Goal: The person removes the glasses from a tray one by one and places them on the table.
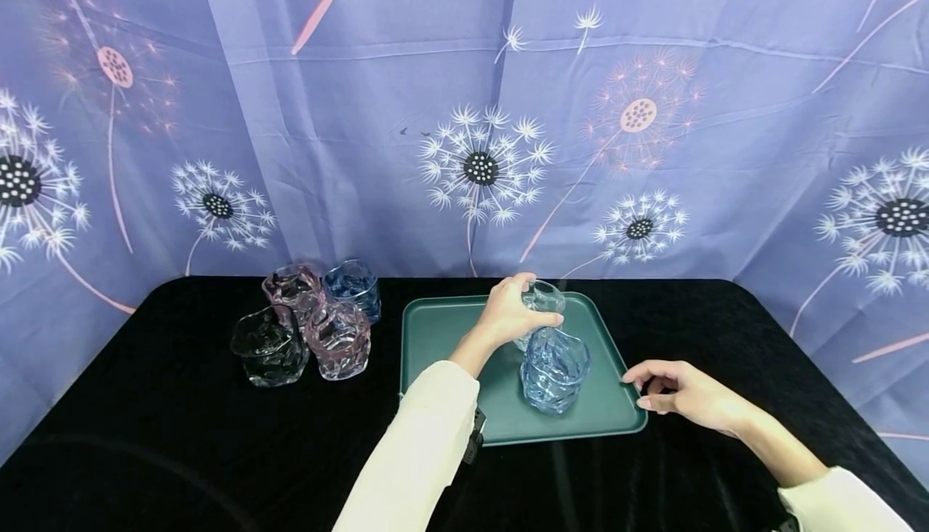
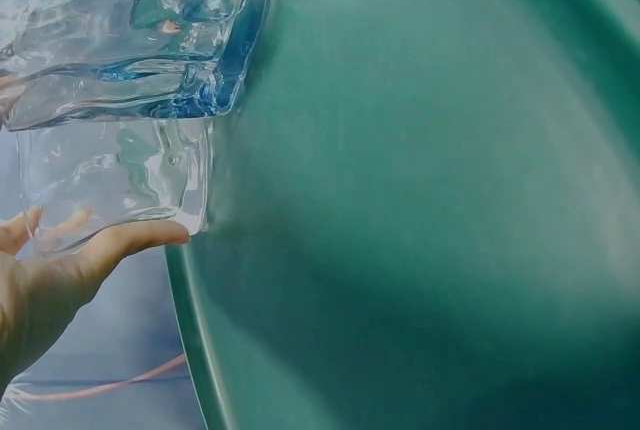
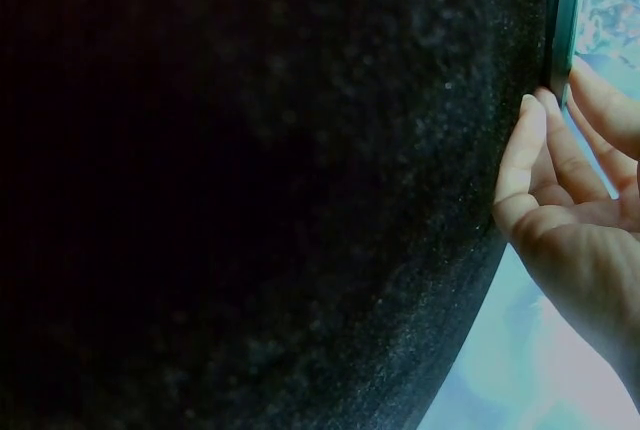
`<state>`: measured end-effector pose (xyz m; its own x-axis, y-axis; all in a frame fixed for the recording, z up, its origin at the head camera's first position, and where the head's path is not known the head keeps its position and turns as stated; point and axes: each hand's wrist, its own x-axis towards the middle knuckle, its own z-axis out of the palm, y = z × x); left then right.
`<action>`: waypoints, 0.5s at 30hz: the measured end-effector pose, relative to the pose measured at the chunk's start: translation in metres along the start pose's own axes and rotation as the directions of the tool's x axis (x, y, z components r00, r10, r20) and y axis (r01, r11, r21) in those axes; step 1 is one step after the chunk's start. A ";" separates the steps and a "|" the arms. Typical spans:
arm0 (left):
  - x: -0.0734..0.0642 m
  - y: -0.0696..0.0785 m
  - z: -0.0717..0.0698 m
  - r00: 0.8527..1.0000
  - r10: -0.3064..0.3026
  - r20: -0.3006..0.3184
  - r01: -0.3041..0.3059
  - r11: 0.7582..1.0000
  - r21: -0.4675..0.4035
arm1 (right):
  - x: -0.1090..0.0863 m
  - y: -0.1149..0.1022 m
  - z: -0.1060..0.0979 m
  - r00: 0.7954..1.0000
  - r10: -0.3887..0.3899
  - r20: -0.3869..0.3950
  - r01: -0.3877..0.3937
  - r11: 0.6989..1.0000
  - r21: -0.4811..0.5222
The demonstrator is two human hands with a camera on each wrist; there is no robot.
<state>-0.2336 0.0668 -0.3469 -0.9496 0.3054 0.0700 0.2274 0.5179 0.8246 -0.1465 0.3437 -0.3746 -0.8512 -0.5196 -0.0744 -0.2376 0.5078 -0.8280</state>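
Observation:
My left hand (image 1: 506, 313) grips a clear glass (image 1: 546, 297) at the back right of the green tray (image 1: 443, 355), thumb on its near side. A wavy blue glass (image 1: 555, 371) stands upright on the tray just in front, partly hiding the clear one. In the left wrist view the thumb lies along the clear glass (image 2: 110, 175), beside the blue glass (image 2: 130, 70). My right hand (image 1: 685, 391) is at the tray's right edge, loosely bent fingertips against the rim. In the right wrist view, the fingertips (image 3: 527, 110) meet the tray's edge (image 3: 565, 30).
To the left on the black tablecloth (image 1: 181, 435) several glasses stand close together: a clear dark-looking one (image 1: 271, 351), two pink ones (image 1: 339, 342) and a blue one (image 1: 354, 286). A purple dandelion-print curtain (image 1: 363, 113) hangs behind the table.

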 end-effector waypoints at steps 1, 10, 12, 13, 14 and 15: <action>0.000 0.000 0.000 1.000 0.002 -0.001 -0.002 1.000 0.000 | 0.000 0.000 0.000 1.000 -0.003 -0.001 0.003 1.000 -0.001; 0.001 -0.004 -0.006 0.998 0.061 -0.028 -0.060 0.997 0.052 | 0.000 -0.001 0.001 1.000 -0.017 0.003 0.017 1.000 -0.001; 0.001 -0.006 -0.009 0.997 0.069 -0.031 -0.067 0.996 0.063 | 0.000 -0.001 0.001 1.000 -0.023 0.003 0.023 1.000 -0.007; 0.001 -0.006 -0.010 0.997 0.072 -0.030 -0.070 0.995 0.072 | 0.000 -0.001 0.001 1.000 -0.024 0.002 0.024 1.000 -0.009; 0.001 -0.006 -0.011 0.997 0.074 -0.028 -0.072 0.994 0.078 | 0.000 -0.001 0.001 1.000 -0.027 0.001 0.027 1.000 -0.012; 0.001 -0.007 -0.013 0.997 0.077 -0.025 -0.075 0.994 0.086 | 0.000 -0.001 0.001 1.000 -0.027 -0.001 0.027 1.000 -0.013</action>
<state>-0.2386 0.0534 -0.3451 -0.9342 0.3247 0.1476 0.3157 0.5600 0.7660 -0.1460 0.3425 -0.3744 -0.8447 -0.5327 -0.0516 -0.2665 0.5023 -0.8226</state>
